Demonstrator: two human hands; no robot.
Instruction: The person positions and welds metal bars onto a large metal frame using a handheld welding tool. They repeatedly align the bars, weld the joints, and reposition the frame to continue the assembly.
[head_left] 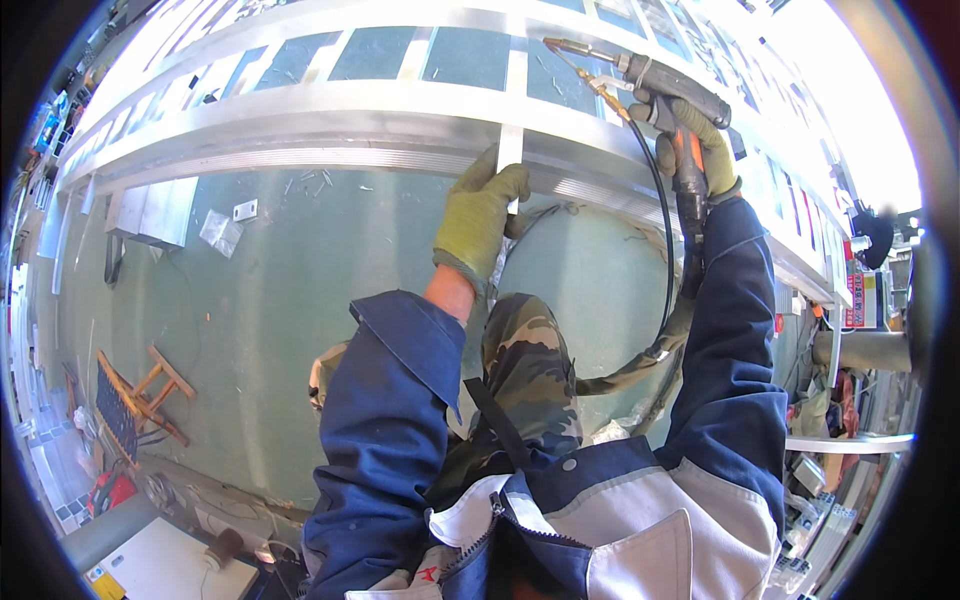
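My left hand (481,215), in a yellow-green work glove, is closed round the lower end of a narrow pale metal strip (511,140). That strip runs away from me across the near rail of a large silver metal frame (400,100). In my right hand (708,150), also gloved, is a welding gun (675,80) with a black body, an orange and black handle and a brass-coloured nozzle pointing left over the frame. My fingers wrap round its handle. A thin black hose hangs from its front, and a thicker cable drops below my right wrist.
A wooden folding stool (145,400) lies on the green floor (270,330) at left. Nearer the frame are a silver metal box section (155,212) and a clear plastic bag (221,232). A covered cable (640,360) crosses beside my knee. Metal profiles and clutter line the right side.
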